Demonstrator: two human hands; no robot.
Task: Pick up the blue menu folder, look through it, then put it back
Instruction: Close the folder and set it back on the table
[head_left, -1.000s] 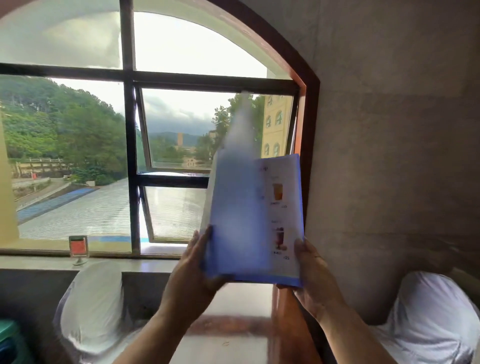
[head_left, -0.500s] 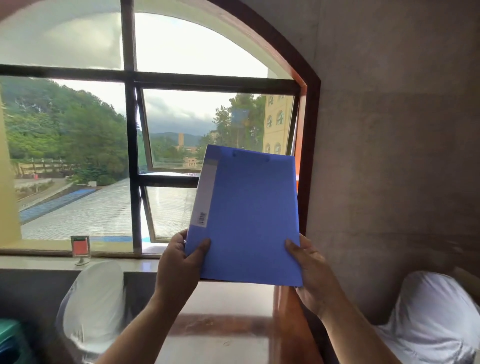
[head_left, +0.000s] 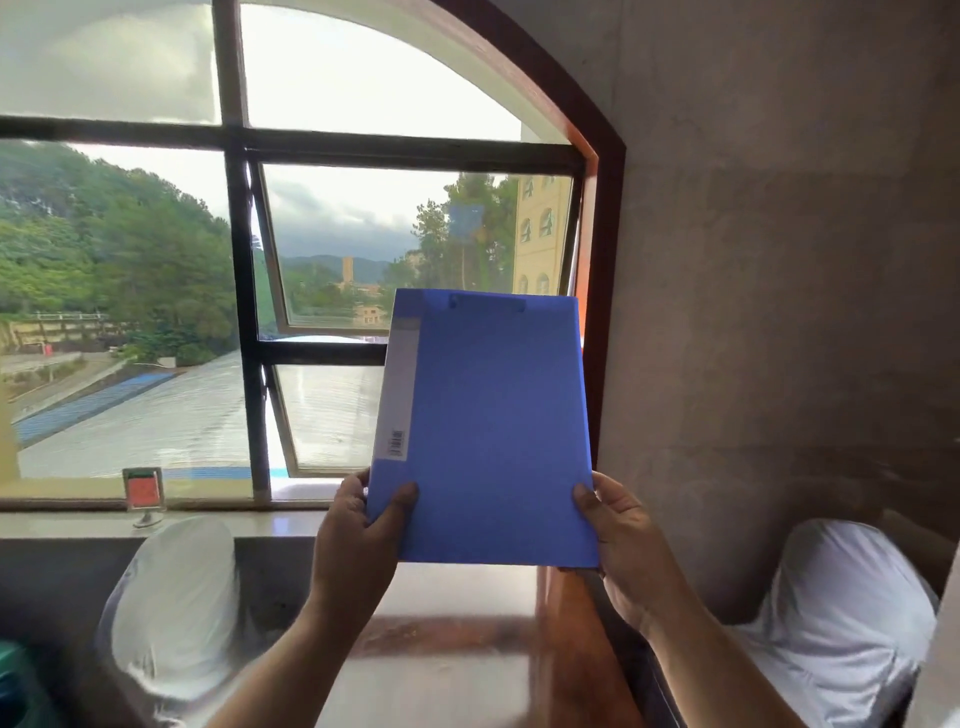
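While shut and upright, folder (head_left: 493, 431) held in the air above the counter (head_left: 447, 670), in front of the window (head_left: 244, 312) and the wall's edge. Left hand (head_left: 358, 540) in a narrow grip on the lower spine corner, thumb on the cover; right hand (head_left: 623, 535) in the same pinch on the opposite lower corner. Looks like the put-back step. Best lowered level with both corners kept pinched, cover shut, clear of the small sign (head_left: 143, 493) on the sill, then laid flat before letting go.
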